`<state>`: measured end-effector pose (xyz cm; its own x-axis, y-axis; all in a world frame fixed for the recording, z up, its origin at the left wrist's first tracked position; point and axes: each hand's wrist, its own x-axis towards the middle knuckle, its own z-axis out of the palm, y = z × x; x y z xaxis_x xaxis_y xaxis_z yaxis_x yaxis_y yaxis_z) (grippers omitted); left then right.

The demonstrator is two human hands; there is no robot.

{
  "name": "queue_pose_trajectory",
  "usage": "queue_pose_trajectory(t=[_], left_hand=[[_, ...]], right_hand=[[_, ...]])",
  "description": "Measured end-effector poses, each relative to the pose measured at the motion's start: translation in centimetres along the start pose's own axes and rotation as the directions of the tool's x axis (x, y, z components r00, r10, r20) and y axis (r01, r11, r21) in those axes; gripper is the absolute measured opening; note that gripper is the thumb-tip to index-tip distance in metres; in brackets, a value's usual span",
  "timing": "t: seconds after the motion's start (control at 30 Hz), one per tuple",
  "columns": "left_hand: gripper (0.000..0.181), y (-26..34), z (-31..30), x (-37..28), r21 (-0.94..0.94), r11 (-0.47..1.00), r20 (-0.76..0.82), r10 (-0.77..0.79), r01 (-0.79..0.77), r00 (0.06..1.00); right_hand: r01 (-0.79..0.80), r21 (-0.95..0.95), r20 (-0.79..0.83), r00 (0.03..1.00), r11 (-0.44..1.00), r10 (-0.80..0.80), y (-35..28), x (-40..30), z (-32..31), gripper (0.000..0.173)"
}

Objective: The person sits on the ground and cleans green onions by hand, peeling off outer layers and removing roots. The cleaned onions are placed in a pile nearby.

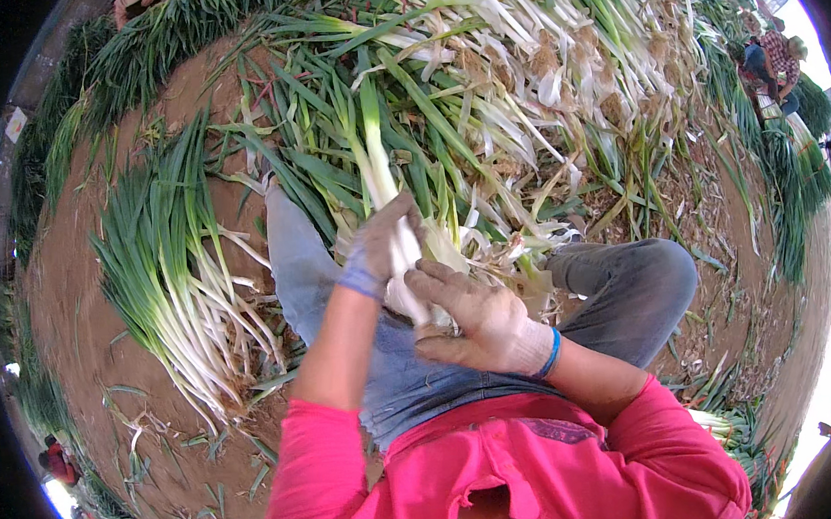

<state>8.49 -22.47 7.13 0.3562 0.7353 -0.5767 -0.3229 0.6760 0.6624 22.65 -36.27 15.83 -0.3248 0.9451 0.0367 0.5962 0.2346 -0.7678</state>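
Note:
A large green onion [378, 155] with a thick white stalk slants up from my lap, its leaves lying over the heap in front. My left hand [386, 241], in a soiled work glove, is wrapped around the stalk's middle. Lower down, my gloved right hand [487, 319] has the white root end between its thumb and fingers; blur hides the exact contact there. Loose peeled leaves [508, 250] lie between my knees, just beyond the hands.
A heap of unpeeled green onions [538, 52] with dry roots spreads ahead. To my left, a pile of cleaned green onions [189, 287] lies on the bare dirt ground [67, 281]. More bundles [786, 201] line the far right, where another person [778, 62] works.

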Motion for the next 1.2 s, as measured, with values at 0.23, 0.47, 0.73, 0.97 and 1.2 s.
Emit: queue_pose_trajectory(t=[0.23,0.47,0.73,0.97,1.2], left_hand=[[0.058,6.5,-5.5,-14.6,0.696,0.718,-0.067,0.062,0.002,0.996],[0.049,11.9,-18.1,-23.8,0.946,0.073,-0.290,0.620,0.315,0.729],[0.050,8.4,-37.0,-29.2,0.910,0.128,-0.260,0.916,0.394,0.304],[0.065,10.9,-37.9,-21.6,0.715,0.163,-0.549,0.733,0.680,0.402],[0.049,9.3,-11.8,-2.1,0.982,-0.023,0.171,0.533,-0.188,0.828]], right_hand=[[-0.436,0.173,0.020,0.898,0.883,0.439,5.2,2.7,-0.5,0.060],[-0.334,0.054,0.125,0.937,0.941,0.325,4.7,3.5,0.3,0.049],[-0.313,-0.045,0.084,0.945,0.949,0.316,8.8,7.5,0.9,0.047],[-0.376,-0.171,-0.087,0.926,0.911,0.366,15.9,15.5,-1.7,0.058],[-0.556,-0.522,-0.214,0.819,0.646,0.532,24.9,26.7,-4.5,0.074]])
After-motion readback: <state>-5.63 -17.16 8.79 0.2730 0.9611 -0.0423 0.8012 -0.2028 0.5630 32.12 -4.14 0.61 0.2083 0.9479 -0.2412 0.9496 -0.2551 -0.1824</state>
